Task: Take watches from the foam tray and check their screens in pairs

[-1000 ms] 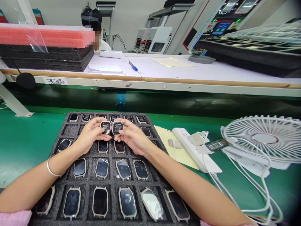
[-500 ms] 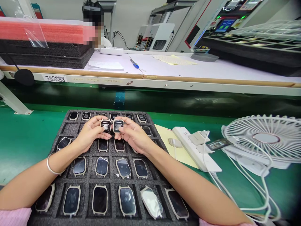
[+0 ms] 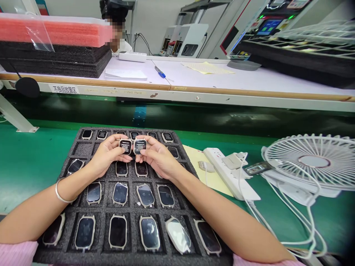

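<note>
A black foam tray [image 3: 83, 149] on the green bench holds several smartwatch bodies in its pockets. My left hand [image 3: 107, 155] pinches one watch body [image 3: 125, 145] whose screen shows white text. My right hand [image 3: 156, 157] pinches a second lit watch body [image 3: 139, 145] right beside it. Both are held just above the tray's far rows, almost touching each other. A silver bangle [image 3: 62, 195] circles my left wrist.
A yellow sheet [image 3: 210, 177], a white power strip [image 3: 230, 173] with plugs and cables, and a white desk fan [image 3: 310, 162] lie to the right. Beyond the bench, a shelf carries stacked black and pink foam [image 3: 55, 44], paper and a pen. A person sits behind it.
Both hands keep the two watch bodies side by side, shifted very slightly away from me. The view has tipped a little.
</note>
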`<state>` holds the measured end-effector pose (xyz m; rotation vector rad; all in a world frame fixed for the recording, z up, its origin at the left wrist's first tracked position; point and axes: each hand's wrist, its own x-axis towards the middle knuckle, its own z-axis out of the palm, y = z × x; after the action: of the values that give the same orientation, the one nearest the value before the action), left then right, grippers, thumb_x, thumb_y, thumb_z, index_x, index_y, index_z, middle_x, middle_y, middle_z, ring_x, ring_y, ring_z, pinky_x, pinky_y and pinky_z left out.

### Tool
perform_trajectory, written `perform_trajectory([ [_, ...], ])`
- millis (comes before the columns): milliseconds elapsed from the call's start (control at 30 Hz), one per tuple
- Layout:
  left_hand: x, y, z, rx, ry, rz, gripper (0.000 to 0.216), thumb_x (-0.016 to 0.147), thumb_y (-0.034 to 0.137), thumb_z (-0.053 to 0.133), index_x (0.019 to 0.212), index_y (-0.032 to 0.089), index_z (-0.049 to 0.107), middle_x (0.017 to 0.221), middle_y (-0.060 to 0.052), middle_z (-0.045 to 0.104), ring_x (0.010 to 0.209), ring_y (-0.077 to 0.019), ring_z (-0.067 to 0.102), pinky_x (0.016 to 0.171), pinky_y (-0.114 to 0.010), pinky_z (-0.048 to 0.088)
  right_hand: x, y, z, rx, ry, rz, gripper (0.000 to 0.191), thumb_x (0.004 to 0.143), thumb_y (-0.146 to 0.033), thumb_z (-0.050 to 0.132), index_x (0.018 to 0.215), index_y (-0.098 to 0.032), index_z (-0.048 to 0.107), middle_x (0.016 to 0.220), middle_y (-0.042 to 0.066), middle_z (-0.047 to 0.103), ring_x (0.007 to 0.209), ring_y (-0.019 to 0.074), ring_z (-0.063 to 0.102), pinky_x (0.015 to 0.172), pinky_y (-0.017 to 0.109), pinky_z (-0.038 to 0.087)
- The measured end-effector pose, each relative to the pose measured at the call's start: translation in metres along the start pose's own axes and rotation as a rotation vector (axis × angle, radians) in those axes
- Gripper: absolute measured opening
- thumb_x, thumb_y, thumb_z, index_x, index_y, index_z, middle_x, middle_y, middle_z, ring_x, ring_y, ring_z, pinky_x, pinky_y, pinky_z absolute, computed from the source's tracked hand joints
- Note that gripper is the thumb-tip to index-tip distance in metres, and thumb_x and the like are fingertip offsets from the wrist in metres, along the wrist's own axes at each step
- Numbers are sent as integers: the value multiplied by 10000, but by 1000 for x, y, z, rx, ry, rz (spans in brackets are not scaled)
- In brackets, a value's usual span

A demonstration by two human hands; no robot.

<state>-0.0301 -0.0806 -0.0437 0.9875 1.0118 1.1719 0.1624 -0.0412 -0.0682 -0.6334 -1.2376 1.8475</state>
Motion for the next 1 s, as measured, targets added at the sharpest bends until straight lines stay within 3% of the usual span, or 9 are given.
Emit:
perform_trajectory([
  [367, 1, 0, 0, -17, 10, 2, 369, 697, 153, 714, 1039, 170, 577, 825, 15, 708, 619, -165, 746, 625, -242, 636, -1, 0, 1, -48, -15, -29, 469, 752, -199, 761, 1180, -230, 570, 912, -12, 652, 666, 129, 645, 641, 277, 502],
  [600, 1, -1, 1, -1, 3, 23, 448, 626, 114, 714, 1048, 177, 577, 895, 16, 710, 632, -169, 753, 644, -245, 642, -1, 0, 3, -86, -4, -46, 525, 707, -161, 788, 1174, -238, 562, 911, -27, 646, 662, 107, 633, 640, 251, 488],
  [833, 0, 1, 2, 8, 1, -21, 282, 799, 311, 664, 1028, 168, 583, 829, -9, 706, 612, -196, 750, 610, -287, 641, 3, 1, 2, -11, 54, 14, 389, 825, -442, 761, 1089, -219, 582, 842, -8, 667, 559, 110, 579, 562, 262, 461],
  [1000, -1, 2, 3, -5, -7, -21, 327, 729, 272, 699, 1021, 174, 589, 875, -5, 720, 620, -194, 753, 631, -287, 644, 2, 1, 1, 0, 65, 25, 414, 778, -398, 809, 1085, -219, 597, 865, -9, 673, 560, 108, 584, 554, 259, 455],
])
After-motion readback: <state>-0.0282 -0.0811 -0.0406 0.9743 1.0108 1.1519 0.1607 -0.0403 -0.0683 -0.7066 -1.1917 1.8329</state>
